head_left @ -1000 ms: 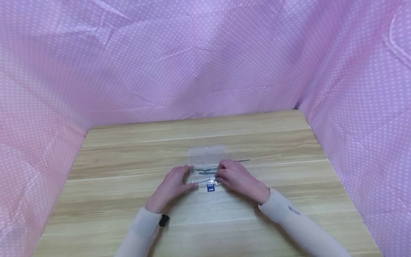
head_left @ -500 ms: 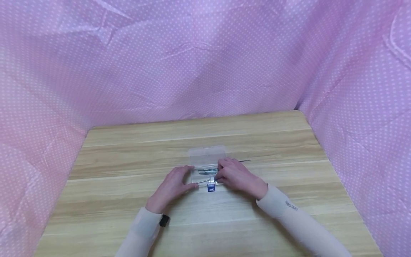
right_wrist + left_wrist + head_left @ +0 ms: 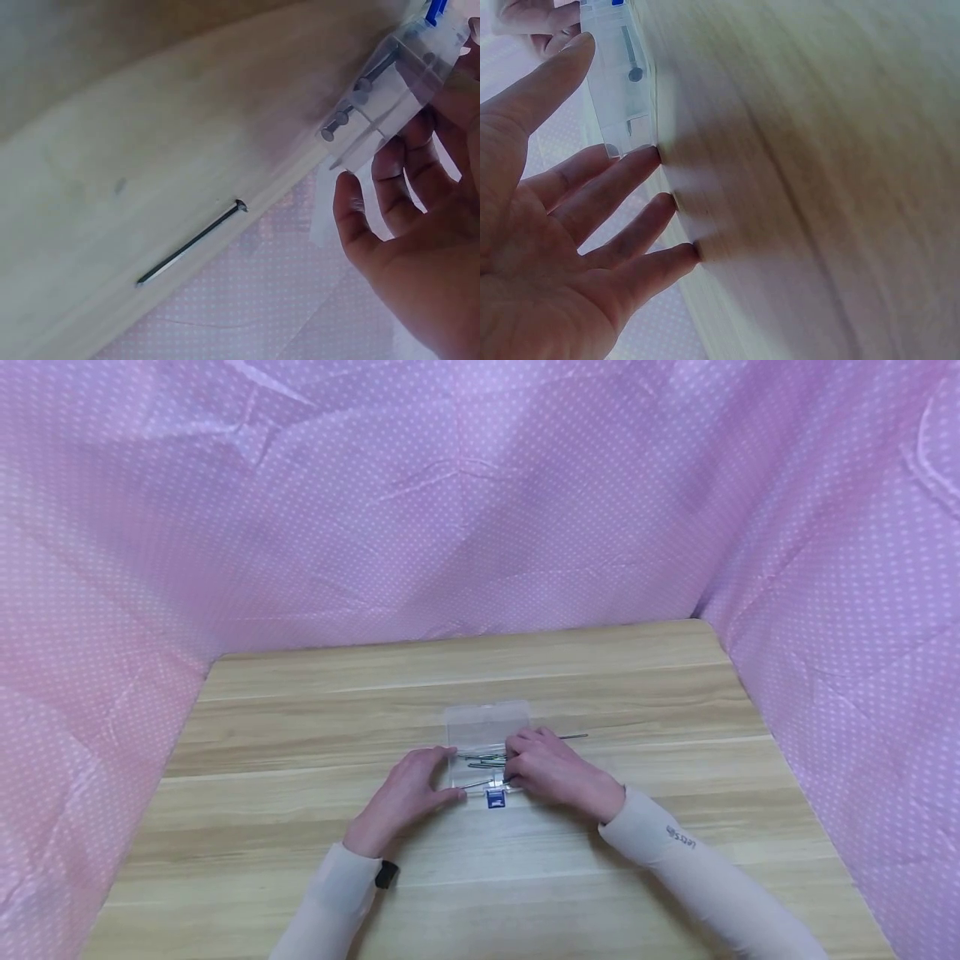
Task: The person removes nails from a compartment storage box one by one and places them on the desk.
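Observation:
A clear plastic box (image 3: 487, 727) with its lid tipped back lies on the table, a blue latch (image 3: 497, 799) at its front. Several steel nails (image 3: 487, 762) lie across its middle, and one (image 3: 472, 786) lies in the front compartment. My left hand (image 3: 405, 793) holds the box's left end, thumb at the front wall and forefinger at the back. Over the right half bends my right hand (image 3: 555, 768), its fingers curled down into the box. Whether its hidden fingertips pinch a nail, I cannot tell. Nail heads (image 3: 341, 118) show through the right end wall.
A loose nail (image 3: 191, 244) lies on the wooden table (image 3: 300, 727) to the right of the box, beyond my right hand. Pink dotted cloth (image 3: 450, 527) hangs behind the table and along both sides.
My right hand has shifted slightly over the box and its forearm has turned a little. My left hand keeps its hold, and the nails in sight lie much as before.

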Available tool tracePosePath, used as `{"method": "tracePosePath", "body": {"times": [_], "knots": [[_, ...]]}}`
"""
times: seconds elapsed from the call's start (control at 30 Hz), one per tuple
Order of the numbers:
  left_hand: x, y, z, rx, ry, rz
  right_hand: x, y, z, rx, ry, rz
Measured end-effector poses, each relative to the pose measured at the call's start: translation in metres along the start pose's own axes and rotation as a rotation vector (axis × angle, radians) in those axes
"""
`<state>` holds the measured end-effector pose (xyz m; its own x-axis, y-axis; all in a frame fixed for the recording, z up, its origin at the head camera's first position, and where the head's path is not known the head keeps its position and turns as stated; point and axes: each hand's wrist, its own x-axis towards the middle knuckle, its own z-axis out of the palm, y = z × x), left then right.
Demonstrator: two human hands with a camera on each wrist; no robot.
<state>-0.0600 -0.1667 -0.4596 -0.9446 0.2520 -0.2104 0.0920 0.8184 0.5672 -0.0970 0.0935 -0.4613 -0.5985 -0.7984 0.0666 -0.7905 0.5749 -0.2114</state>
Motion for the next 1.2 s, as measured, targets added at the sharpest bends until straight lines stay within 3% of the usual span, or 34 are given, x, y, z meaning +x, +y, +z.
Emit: {"method": "tracePosePath", "body": {"times": [0.3,0.8,1.2], "knots": [[0.0,0.0,0.0,0.007,0.004,0.014,-0.001,0.0,0.0,-0.069,-0.029,-0.021],[0.001,-0.002,0.001,0.001,0.006,0.011,-0.009,0.003,-0.001,0.074,0.021,-0.019],[0.0,-0.002,0.003,0.004,0.019,0.023,-0.013,0.003,-0.006,0.189,0.073,0.067]]}}
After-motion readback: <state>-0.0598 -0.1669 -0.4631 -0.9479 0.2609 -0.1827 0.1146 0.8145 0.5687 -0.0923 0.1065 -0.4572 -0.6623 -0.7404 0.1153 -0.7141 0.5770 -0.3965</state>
